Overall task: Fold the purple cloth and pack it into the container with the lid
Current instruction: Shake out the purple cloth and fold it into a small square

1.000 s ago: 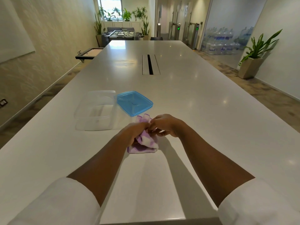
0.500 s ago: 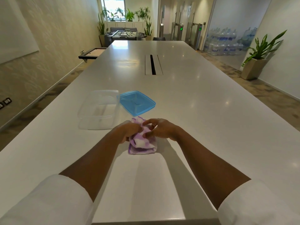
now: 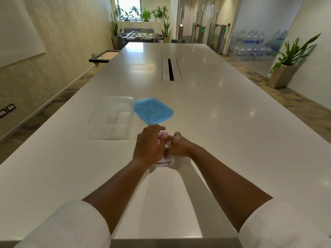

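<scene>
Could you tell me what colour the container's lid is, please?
The lid is translucent blue, seen clearly in the head view.

An office meeting area: a long white conference table [image 3: 197, 104] with a central cable slot [image 3: 171, 69], access turnstiles [image 3: 219, 39], stacked water bottles [image 3: 254, 45], potted plants [image 3: 290, 63], and a foosball table [image 3: 140, 35].

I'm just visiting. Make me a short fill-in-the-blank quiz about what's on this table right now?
1. Both hands press on a folded cloth whose colour is ____.
2. The lid lying on the table is coloured ____.
3. The clear container holds ____ so far.
4. From the person's view, the lid lies to the ____ of the container.

Missing words: purple; blue; nothing; right
</scene>
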`<state>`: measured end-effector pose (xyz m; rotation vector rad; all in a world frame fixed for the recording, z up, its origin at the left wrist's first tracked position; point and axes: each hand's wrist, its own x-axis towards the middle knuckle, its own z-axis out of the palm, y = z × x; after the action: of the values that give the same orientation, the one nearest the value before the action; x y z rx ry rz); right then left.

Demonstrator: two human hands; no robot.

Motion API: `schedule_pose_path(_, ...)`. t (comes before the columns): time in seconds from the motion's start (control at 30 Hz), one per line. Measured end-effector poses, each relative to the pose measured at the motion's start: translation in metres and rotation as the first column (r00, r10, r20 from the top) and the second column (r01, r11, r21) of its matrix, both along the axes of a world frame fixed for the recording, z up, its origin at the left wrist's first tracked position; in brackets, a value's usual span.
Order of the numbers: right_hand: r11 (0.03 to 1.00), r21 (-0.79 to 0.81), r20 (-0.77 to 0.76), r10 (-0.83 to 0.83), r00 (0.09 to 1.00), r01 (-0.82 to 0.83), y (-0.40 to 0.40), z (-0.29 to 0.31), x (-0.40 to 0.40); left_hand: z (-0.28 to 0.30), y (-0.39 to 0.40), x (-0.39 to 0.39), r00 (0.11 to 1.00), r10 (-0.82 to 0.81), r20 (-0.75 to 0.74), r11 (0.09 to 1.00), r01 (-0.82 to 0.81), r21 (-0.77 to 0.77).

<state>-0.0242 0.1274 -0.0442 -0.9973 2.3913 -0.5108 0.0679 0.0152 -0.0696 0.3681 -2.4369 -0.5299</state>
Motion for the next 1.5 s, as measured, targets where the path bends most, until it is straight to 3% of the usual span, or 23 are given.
schedule_pose_path(0.1,1.0,-0.014,0.032,-0.002,1.0,0.002,0.005,-0.007,0.001,-0.009,0.0,0.003,0.98,-0.126,0.153,0.99,0.134,-0.045)
schedule_pose_path(0.23,0.995,-0.049,0.077,-0.086,0.993,0.09,0.009,-0.01,-0.003,-0.029,-0.008,0.012,0.925,-0.074,0.373,0.997,0.083,-0.008)
schedule_pose_path(0.37,0.975,-0.113,0.098,-0.178,0.979,0.189,0.007,-0.006,-0.005,-0.037,-0.012,0.014,0.909,-0.041,0.414,0.999,0.024,0.046)
schedule_pose_path(0.43,0.945,-0.135,0.224,-0.265,0.938,0.299,0.008,-0.004,-0.005,-0.041,-0.011,0.012,0.913,-0.061,0.404,0.991,0.007,0.135)
schedule_pose_path(0.6,0.826,-0.134,0.563,-0.391,0.728,0.548,0.003,-0.001,-0.004,-0.039,-0.015,0.006,0.902,-0.085,0.424,0.975,-0.012,0.22)
schedule_pose_path(0.7,0.795,-0.103,0.642,-0.406,0.65,0.598,-0.003,0.001,-0.004,-0.034,-0.016,0.006,0.937,-0.044,0.346,0.978,-0.031,0.206)
schedule_pose_path(0.87,0.815,-0.099,0.709,-0.345,0.615,0.571,-0.012,0.006,0.001,-0.026,-0.013,0.019,0.998,0.063,-0.028,0.997,-0.062,0.043)
schedule_pose_path(0.97,0.766,-0.143,0.76,-0.321,0.565,0.627,-0.013,0.011,-0.002,-0.017,-0.016,0.023,0.997,-0.058,-0.044,0.998,0.057,-0.013)
schedule_pose_path(1.07,0.686,-0.168,0.85,-0.263,0.456,0.708,-0.012,0.023,-0.003,-0.011,-0.017,0.024,0.987,-0.157,-0.016,0.988,0.157,0.0)
schedule_pose_path(1.13,0.673,-0.185,0.873,-0.222,0.434,0.716,-0.013,0.031,-0.003,-0.009,-0.017,0.024,0.991,-0.132,-0.031,0.988,0.134,0.079)
schedule_pose_path(1.27,0.673,-0.23,0.834,-0.236,0.499,0.703,-0.014,0.041,-0.005,-0.004,-0.024,0.02,0.996,-0.047,-0.075,0.964,0.065,0.26)
schedule_pose_path(1.37,0.671,-0.236,0.744,-0.341,0.575,0.703,-0.009,0.043,-0.01,0.005,-0.026,0.016,0.984,-0.001,-0.177,0.858,0.092,0.506)
schedule_pose_path(1.5,0.686,-0.279,0.741,-0.291,0.605,0.672,-0.007,0.036,-0.019,0.02,-0.029,0.013,0.978,0.03,-0.205,0.694,0.127,0.708)
